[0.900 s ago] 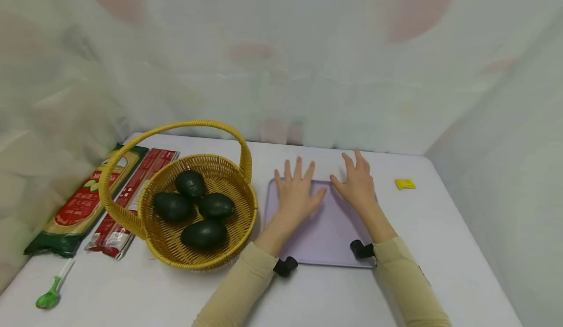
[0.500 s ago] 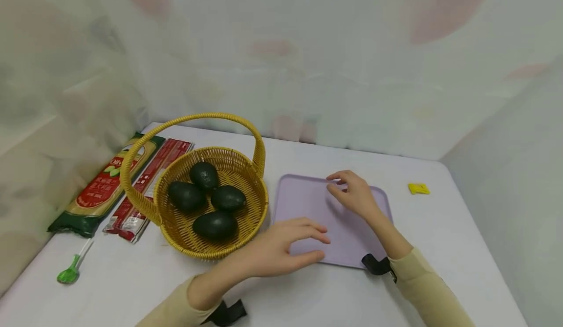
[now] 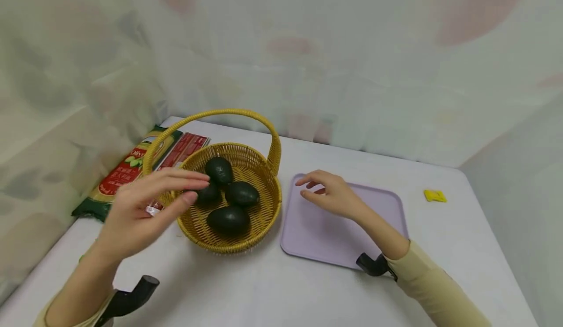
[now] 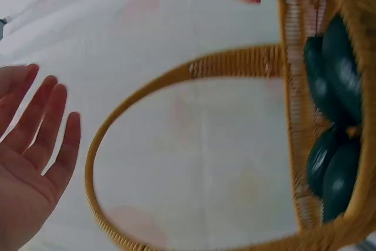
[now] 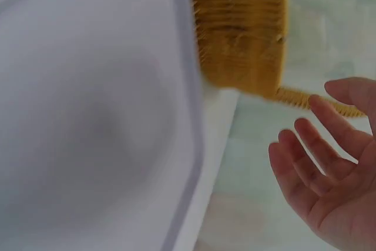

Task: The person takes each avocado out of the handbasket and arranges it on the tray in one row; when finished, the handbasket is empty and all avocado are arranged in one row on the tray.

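My left hand [image 3: 142, 212] hovers at the left side of the yellow wicker basket [image 3: 274, 205], its fingers relaxed and pointing toward the basket, holding nothing. Several dark green avocados [image 3: 228, 221] lie in the basket, and the fingers partly cover one of them in the head view. The basket's tall handle [image 4: 94, 163] arches beside the left hand in the left wrist view, apart from it. My right hand [image 3: 332, 195] hangs over the lilac tray [image 3: 325, 239], fingers loosely bent with nothing in them. In the right wrist view the right fingers [image 5: 311, 171] appear near the basket handle.
To the left of the basket lie a green and red olive-pictured packet [image 3: 120, 178] and red packets [image 3: 186, 148]. A small yellow packet [image 3: 434, 196] lies on the white table at the right. A patterned curtain [image 3: 308, 63] hangs behind the table.
My left hand has moved from above the tray across to the basket's left side. The right hand has moved slightly left, its fingers more bent. The head view has turned left.
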Motion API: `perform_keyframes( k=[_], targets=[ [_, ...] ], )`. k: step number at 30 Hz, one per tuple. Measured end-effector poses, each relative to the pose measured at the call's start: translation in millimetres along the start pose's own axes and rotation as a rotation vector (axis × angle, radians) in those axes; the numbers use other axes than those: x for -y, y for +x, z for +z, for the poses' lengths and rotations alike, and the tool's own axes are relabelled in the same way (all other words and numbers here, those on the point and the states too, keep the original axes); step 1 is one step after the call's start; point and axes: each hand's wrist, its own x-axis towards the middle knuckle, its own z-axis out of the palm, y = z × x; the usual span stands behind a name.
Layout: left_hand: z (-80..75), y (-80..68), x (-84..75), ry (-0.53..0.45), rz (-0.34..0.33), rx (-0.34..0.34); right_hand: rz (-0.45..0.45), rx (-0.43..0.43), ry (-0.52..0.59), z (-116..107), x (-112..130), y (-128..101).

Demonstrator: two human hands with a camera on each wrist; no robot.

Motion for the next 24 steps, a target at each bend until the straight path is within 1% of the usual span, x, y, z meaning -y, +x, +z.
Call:
perform_keyframes(
  k=[2, 4, 5, 7, 9, 11, 12, 14, 15, 16, 18, 20, 22, 24],
  targets=[
    [-10.4, 7.3, -0.9, -0.075, 0.038, -0.126, -0.044, 0.036, 0.010, 2, 9, 7],
    [-18.6, 12.4, 0.7, -0.144, 0.048, -0.238, -0.082, 0.072, 0.017, 3, 18, 15],
    [-22.6, 13.5, 1.8, -0.151, 0.028, -0.283, -0.103, 0.089, 0.015, 4, 22, 19],
    [-29.6, 14.9, 5.8, -0.124, -0.046, -0.355, -0.131, 0.124, 0.017, 5, 30, 25],
    [-36.2, 15.0, 10.0, -0.042, -0.167, -0.388, -0.151, 0.162, 0.020, 7, 36, 31],
    [-41.4, 15.4, 13.6, 0.069, -0.312, -0.375, -0.165, 0.193, 0.023, 9, 42, 36],
    [-43.5, 16.2, 15.3, 0.116, -0.377, -0.352, -0.168, 0.205, 0.018, 10, 44, 38],
    [-47.1, 16.6, 17.7, 0.194, -0.494, -0.284, -0.188, 0.223, 0.011, 11, 48, 42],
    [-48.6, 16.5, 18.7, 0.210, -0.544, -0.252, -0.203, 0.230, 0.006, 12, 50, 45],
    [-49.9, 16.4, 19.3, 0.248, -0.585, -0.218, -0.215, 0.237, -0.001, 12, 52, 48],
    [-51.8, 16.0, 21.4, 0.272, -0.636, -0.180, -0.249, 0.247, -0.013, 14, 55, 54],
    [-52.6, 15.8, 22.9, 0.302, -0.665, -0.166, -0.279, 0.268, -0.016, 15, 58, 61],
    [-52.2, 16.7, 24.1, 0.332, -0.669, -0.170, -0.293, 0.298, -0.026, 15, 62, 68],
    [-51.0, 18.2, 24.2, 0.355, -0.653, -0.184, -0.304, 0.339, -0.031, 17, 65, 76]
  ],
)
